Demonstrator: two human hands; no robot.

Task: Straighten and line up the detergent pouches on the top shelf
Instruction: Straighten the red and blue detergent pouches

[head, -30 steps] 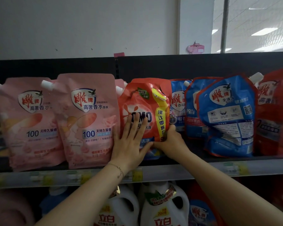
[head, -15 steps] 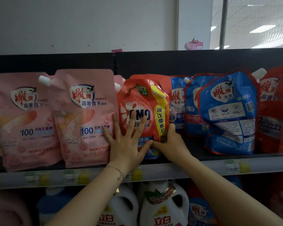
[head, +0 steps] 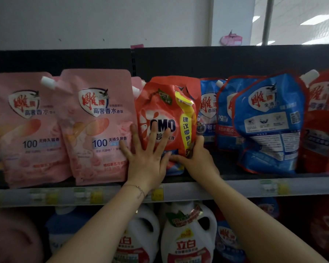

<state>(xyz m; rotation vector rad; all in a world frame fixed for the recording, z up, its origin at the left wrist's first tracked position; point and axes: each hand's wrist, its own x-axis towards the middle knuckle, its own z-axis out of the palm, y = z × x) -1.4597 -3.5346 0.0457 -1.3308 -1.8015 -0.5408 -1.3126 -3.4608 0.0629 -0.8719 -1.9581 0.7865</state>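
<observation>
A red OMO pouch with a yellow strip stands in the middle of the top shelf, leaning a little. My left hand lies flat on its lower front, fingers spread, with the little finger over the edge of the pink pouch beside it. My right hand grips the red pouch's lower right corner. Another pink pouch stands further left. Blue pouches lean crookedly on the right, with a red pouch at the far right.
White detergent jugs fill the shelf below, with a blue bottle to their left. Price tags run along the shelf's front rail. A dark back panel closes the shelf behind the pouches.
My left hand has slid slightly left, its little finger now over the pink pouch's edge. Both hands stay on the red pouch, which barely moves.
</observation>
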